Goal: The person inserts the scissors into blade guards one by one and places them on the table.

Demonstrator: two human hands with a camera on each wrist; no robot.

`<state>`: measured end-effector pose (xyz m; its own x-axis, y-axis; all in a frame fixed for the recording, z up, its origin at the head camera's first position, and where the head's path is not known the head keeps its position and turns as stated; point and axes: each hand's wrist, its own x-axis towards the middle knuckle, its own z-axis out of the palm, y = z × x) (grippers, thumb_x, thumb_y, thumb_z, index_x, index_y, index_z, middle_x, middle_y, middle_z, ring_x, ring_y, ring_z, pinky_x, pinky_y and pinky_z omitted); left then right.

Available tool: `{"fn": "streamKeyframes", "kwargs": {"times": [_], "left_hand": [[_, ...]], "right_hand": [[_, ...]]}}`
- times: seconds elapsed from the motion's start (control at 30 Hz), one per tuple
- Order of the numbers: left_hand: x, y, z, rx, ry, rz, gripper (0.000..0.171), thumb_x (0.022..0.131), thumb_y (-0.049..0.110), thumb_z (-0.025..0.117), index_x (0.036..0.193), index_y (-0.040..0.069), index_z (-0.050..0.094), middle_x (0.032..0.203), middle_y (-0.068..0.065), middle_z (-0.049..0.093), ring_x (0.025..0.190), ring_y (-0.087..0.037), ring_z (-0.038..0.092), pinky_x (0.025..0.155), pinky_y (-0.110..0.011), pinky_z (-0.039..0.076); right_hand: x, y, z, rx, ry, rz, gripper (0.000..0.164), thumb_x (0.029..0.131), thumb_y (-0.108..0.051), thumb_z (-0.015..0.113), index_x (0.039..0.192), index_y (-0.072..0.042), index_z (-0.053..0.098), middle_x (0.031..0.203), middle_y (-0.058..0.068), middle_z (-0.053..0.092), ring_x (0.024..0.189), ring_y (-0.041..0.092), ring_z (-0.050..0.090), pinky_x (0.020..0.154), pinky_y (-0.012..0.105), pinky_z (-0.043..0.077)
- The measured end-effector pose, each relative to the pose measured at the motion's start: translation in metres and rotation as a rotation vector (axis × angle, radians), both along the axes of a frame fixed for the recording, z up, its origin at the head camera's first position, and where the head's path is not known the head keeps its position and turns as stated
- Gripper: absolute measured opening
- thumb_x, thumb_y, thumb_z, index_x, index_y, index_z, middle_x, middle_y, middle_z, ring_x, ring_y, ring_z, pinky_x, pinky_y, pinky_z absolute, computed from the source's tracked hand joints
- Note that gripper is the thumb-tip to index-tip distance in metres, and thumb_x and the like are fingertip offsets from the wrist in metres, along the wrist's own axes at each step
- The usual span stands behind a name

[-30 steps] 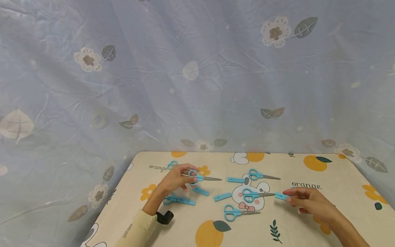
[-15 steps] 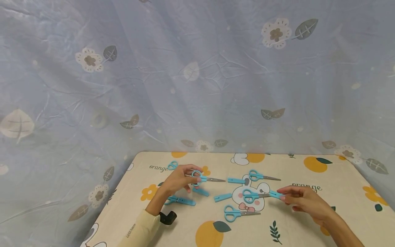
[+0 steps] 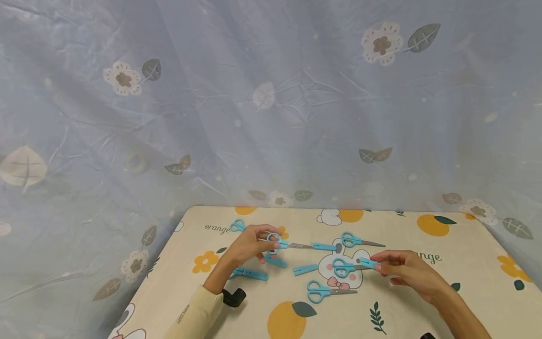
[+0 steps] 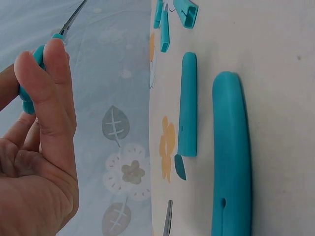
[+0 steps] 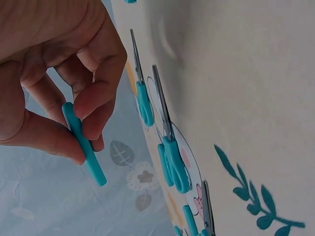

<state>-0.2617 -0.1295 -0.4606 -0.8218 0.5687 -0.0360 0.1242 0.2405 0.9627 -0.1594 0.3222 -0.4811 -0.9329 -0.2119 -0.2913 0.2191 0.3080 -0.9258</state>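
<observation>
My left hand (image 3: 250,246) pinches a pair of scissors with light-blue handles (image 3: 273,243) above the table, its bare blades pointing right. In the left wrist view the fingers hide much of those handles. My right hand (image 3: 408,272) pinches a light-blue blade cover (image 3: 368,262) between thumb and fingers; the right wrist view shows the cover (image 5: 86,147) raised off the cloth. The cover and the scissors blades (image 3: 299,246) are apart. Below the right hand lie bare scissors (image 3: 344,268), with another pair (image 3: 350,240) behind and a third (image 3: 318,292) in front.
Loose blade covers (image 3: 306,270) lie between the hands, one cover (image 3: 324,246) farther back. Left of them are another cover (image 3: 276,262), covered scissors (image 3: 254,275) and a far pair of scissors (image 3: 237,225). A patterned cloth (image 3: 355,320) spreads beneath; a hanging sheet (image 3: 271,117) stands behind.
My right hand has moved left with the blade cover, over the middle scissors. My left hand has shifted slightly right with its scissors. The things on the table stay put.
</observation>
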Motion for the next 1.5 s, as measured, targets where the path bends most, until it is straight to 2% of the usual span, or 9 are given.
{"fn": "streamKeyframes", "kwargs": {"times": [0.17,0.5,0.83,1.03,1.23,1.3,1.5], "left_hand": [[0.000,0.003,-0.001,0.002,-0.004,0.001,0.034,0.099,0.019,0.079,0.132,0.015,0.072,0.107,-0.004,0.076,0.091,-0.044,0.080,0.057,-0.050,0.064],[0.002,0.012,-0.005,-0.004,-0.004,-0.029,0.039,0.099,0.021,0.080,0.137,0.015,0.071,0.107,-0.003,0.079,0.094,-0.046,0.079,0.054,-0.042,0.062],[0.004,0.023,-0.004,0.025,-0.041,-0.032,0.036,0.099,0.019,0.080,0.133,0.013,0.072,0.102,-0.001,0.076,0.089,-0.039,0.081,0.051,-0.032,0.058],[0.004,0.026,-0.006,0.024,-0.026,-0.041,0.035,0.099,0.018,0.079,0.133,0.013,0.072,0.104,-0.003,0.078,0.088,-0.037,0.082,0.051,-0.033,0.059],[0.004,0.029,-0.005,0.021,-0.005,-0.054,0.033,0.099,0.017,0.079,0.132,0.014,0.073,0.102,-0.002,0.079,0.083,-0.027,0.082,0.050,-0.035,0.059],[0.004,0.030,-0.006,0.021,-0.001,-0.055,0.032,0.099,0.017,0.079,0.131,0.013,0.073,0.101,-0.002,0.079,0.083,-0.029,0.082,0.050,-0.036,0.060],[0.005,0.033,-0.005,0.023,-0.007,-0.057,0.032,0.099,0.017,0.079,0.131,0.014,0.073,0.102,-0.003,0.079,0.093,-0.048,0.079,0.051,-0.036,0.060]], "right_hand": [[-0.004,-0.008,0.000,-0.048,0.005,0.011,0.036,0.105,-0.028,0.073,0.134,-0.006,0.072,0.108,-0.005,0.072,0.097,0.019,0.068,0.075,0.031,0.060],[-0.007,-0.020,0.002,-0.069,0.016,0.020,0.037,0.104,-0.028,0.074,0.133,-0.005,0.072,0.106,-0.005,0.073,0.096,0.020,0.068,0.074,0.031,0.060],[-0.010,-0.022,0.002,-0.086,0.012,0.035,0.034,0.104,-0.027,0.073,0.132,-0.007,0.073,0.105,-0.005,0.072,0.097,0.020,0.068,0.074,0.030,0.059],[-0.012,-0.024,0.003,-0.097,0.014,0.049,0.032,0.105,-0.026,0.072,0.132,-0.008,0.073,0.105,-0.005,0.073,0.096,0.019,0.067,0.073,0.029,0.059],[-0.014,-0.027,0.006,-0.101,0.018,0.058,0.038,0.105,-0.026,0.073,0.135,-0.004,0.071,0.108,-0.002,0.077,0.098,0.020,0.069,0.073,0.029,0.059],[-0.015,-0.029,0.006,-0.101,0.019,0.058,0.040,0.104,-0.026,0.073,0.137,-0.003,0.070,0.109,-0.002,0.077,0.098,0.020,0.070,0.073,0.029,0.059],[-0.018,-0.034,0.006,-0.120,0.026,0.068,0.041,0.105,-0.024,0.072,0.138,-0.001,0.068,0.110,-0.005,0.077,0.097,0.018,0.070,0.073,0.029,0.059]]}}
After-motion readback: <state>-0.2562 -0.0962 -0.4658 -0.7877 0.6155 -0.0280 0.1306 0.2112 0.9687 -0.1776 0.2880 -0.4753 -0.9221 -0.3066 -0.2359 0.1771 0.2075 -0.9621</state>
